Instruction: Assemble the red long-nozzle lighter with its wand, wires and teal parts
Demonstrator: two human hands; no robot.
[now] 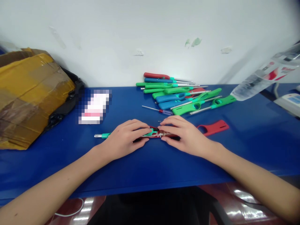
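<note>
On the blue table (145, 165) lies an opened long-nosed lighter (154, 133) with a red body, a teal part, thin wires showing and a metal tip at the left end. My left hand (125, 139) lies over its left half, fingers curled and pinching the teal part. My right hand (184, 134) presses down on its right half with fingers together, fingertips at the wires. A loose red shell half (214, 127) lies just right of my right hand.
A pile of several red, blue and green lighters (181, 95) sits behind my hands, with a small red-handled screwdriver (157, 110) in front of it. A taped cardboard box (28, 93) stands at the left. A clear plastic bag (267, 75) and a white device (289, 103) are at the right.
</note>
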